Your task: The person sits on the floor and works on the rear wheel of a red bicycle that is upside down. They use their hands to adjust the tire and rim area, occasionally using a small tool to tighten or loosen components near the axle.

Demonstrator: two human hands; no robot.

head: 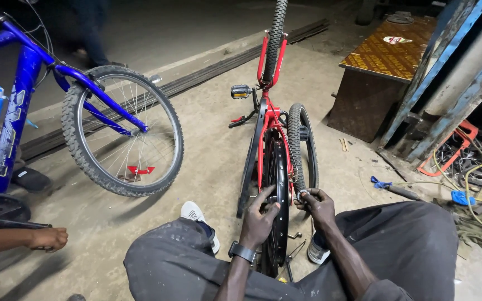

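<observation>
An upside-down red bicycle (269,120) stands on the concrete floor in front of me, between my knees. My left hand (259,218) grips the bare black wheel rim (280,184) held in the red frame. My right hand (318,205) is closed around a small metal part at the wheel's hub, just right of the rim. A loose black tyre (301,146) leans against the frame's right side. A wristwatch sits on my left wrist.
A blue bicycle (85,120) stands at the left, with another person's hand (48,238) near its pedal. A brown patterned cabinet (383,69) and blue metal posts (447,72) are at the right. Cables, a red frame and tools (464,173) litter the floor there.
</observation>
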